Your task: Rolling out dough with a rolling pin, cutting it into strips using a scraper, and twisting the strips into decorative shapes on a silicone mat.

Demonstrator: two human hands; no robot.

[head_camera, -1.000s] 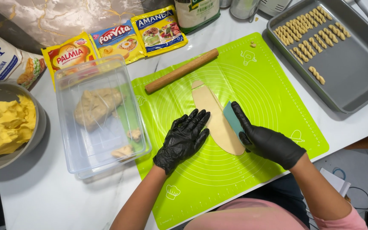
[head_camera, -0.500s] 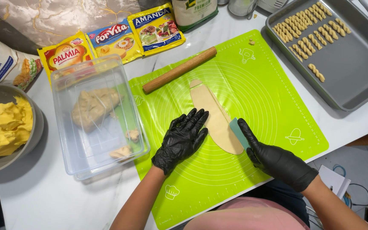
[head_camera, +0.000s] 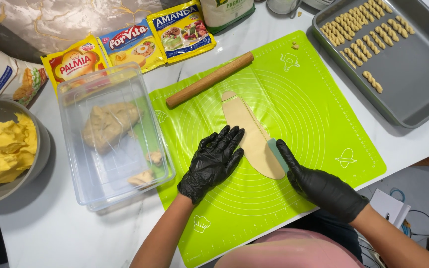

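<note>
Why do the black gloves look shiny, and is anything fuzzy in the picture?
In the head view, overhead light puts small glints on the left hand and right hand; the clear plastic box also catches glare; the hands throw soft shadows on the green mat; everything looks sharp.

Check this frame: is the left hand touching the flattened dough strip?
Touching. The head view shows the left hand flat on the green mat, fingertips overlapping the dough strip edge.

We see both hands, the left hand (head_camera: 213, 164) and the right hand (head_camera: 323, 186), in glossy black gloves. The dough strip (head_camera: 251, 134) is pale tan on a lime-green mat (head_camera: 314, 124) printed with white concentric circles. The rolling pin (head_camera: 209, 79) is brown wood, the tray (head_camera: 413, 74) grey, the desk (head_camera: 50, 233) white marble, and the bowl (head_camera: 40, 154) holds yellow fat.
</note>
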